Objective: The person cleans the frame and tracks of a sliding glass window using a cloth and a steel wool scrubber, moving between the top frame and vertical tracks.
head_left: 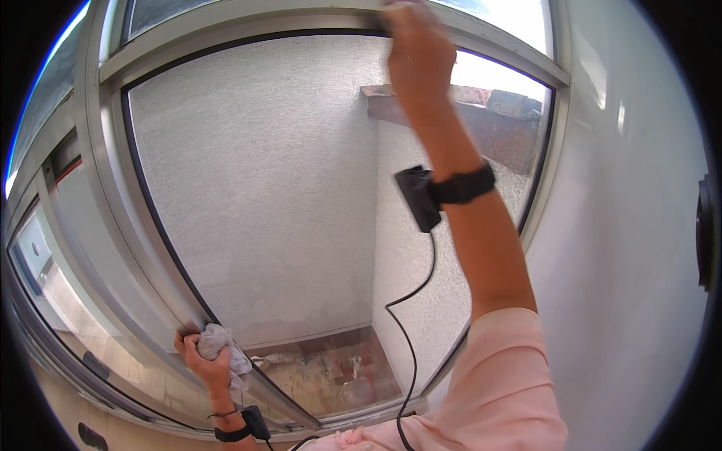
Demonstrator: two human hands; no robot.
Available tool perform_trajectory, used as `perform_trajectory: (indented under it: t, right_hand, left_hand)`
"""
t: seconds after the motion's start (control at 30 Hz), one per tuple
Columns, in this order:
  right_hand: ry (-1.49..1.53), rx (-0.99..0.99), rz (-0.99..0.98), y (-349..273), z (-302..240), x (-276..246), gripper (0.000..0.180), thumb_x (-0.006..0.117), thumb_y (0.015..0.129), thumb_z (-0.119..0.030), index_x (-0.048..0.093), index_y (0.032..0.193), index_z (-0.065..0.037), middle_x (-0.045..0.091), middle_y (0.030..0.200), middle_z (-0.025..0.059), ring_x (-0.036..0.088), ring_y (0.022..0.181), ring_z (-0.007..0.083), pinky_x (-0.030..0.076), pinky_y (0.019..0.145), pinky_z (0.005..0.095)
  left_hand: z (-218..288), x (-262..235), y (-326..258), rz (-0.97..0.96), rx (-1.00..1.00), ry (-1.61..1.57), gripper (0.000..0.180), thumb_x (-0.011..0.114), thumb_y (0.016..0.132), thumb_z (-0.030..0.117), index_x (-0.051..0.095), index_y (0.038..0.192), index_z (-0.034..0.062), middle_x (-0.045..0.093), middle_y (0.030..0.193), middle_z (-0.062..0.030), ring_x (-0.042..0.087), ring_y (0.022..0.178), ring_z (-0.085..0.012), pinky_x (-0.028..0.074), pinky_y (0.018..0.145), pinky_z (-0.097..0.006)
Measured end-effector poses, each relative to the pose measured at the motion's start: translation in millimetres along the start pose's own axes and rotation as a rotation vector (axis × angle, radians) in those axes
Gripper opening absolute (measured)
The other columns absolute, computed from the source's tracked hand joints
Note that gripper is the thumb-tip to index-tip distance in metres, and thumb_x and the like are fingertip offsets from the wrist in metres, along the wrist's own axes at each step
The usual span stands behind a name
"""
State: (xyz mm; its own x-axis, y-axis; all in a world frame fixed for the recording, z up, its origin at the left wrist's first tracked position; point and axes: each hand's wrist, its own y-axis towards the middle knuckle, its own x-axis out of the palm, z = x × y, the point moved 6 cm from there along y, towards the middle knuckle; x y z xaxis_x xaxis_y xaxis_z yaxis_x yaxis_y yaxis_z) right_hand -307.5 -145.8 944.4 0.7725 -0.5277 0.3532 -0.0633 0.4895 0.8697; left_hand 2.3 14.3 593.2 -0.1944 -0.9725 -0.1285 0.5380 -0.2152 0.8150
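My left hand [207,361] is closed round a crumpled greyish-white cloth [216,342], low down at the window's left upright. Its fingertips rest against the metal frame [143,248]. High above, my right hand [421,49] is raised to the top rail of the window [263,20], fingers curled in. A dark blurred edge shows beside those fingers; what they hold is partly cut off by the picture's top and cannot be made out. Between my arms is the large glass pane [256,188], set in a black seal.
A black wrist strap with a box [421,199] sits on my right arm, its cable [398,316] hanging across the pane. Another box [256,422] is at my left wrist. A glossy white wall [609,248] stands at right. Sliding panels [83,278] line the left. Rubble [331,376] lies beyond the glass.
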Motion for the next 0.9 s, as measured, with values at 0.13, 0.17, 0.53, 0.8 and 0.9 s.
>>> perform_trajectory:
  t: [0.13,0.17,0.53,0.8,0.9]
  right_hand:
    - [0.09,-0.011,-0.014,10.9,-10.6,2.0,0.02,0.042,0.077,0.0,0.048,0.096,-0.001,0.054,0.106,0.0215,0.05,0.103,0.0362,0.039,0.09,0.0393]
    - [0.062,-0.001,-0.015,7.8,2.5,-3.7,0.023,0.044,0.077,0.001,0.048,0.1,-0.001,0.054,0.106,0.0215,0.05,0.101,0.0365,0.039,0.09,0.0391]
    - [-0.33,0.155,0.013,-12.6,78.8,-48.9,0.023,0.053,0.071,0.001,0.058,0.094,-0.001,0.053,0.099,0.0178,0.049,0.091,0.0328,0.037,0.084,0.0414]
    - [-0.129,0.072,0.019,-9.4,68.1,-42.5,0.017,0.053,0.07,-0.002,0.054,0.086,-0.003,0.051,0.082,0.0141,0.048,0.08,0.0309,0.038,0.071,0.0397]
    - [-0.345,-0.088,0.063,-7.4,121.4,-67.8,0.017,0.055,0.07,-0.012,0.062,0.085,-0.008,0.061,0.076,0.0087,0.057,0.075,0.0259,0.044,0.072,0.0382]
  left_hand:
    - [8.8,2.7,-1.1,-0.005,0.0,-0.022,0.033,0.059,0.049,0.002,0.043,0.078,0.0018,0.042,0.101,-0.0161,0.044,0.09,-0.0314,0.035,0.083,-0.034]
    - [9.7,2.1,-0.4,-0.005,0.009,-0.026,0.033,0.059,0.049,0.002,0.043,0.078,0.0018,0.042,0.101,-0.0161,0.044,0.09,-0.0314,0.035,0.083,-0.034]
    - [8.9,3.0,-3.3,-0.013,0.012,-0.002,0.032,0.058,0.051,0.003,0.042,0.079,0.0023,0.041,0.09,-0.0128,0.042,0.079,-0.0271,0.038,0.075,-0.032]
    - [-5.9,-0.4,-4.6,0.043,0.043,0.021,0.032,0.058,0.051,0.001,0.042,0.079,0.0002,0.042,0.094,-0.0148,0.042,0.085,-0.0296,0.036,0.08,-0.033]
    - [-12.3,1.3,-6.5,0.023,0.048,0.032,0.033,0.058,0.051,0.0,0.043,0.08,0.0,0.042,0.095,-0.0153,0.043,0.086,-0.03,0.036,0.081,-0.033]
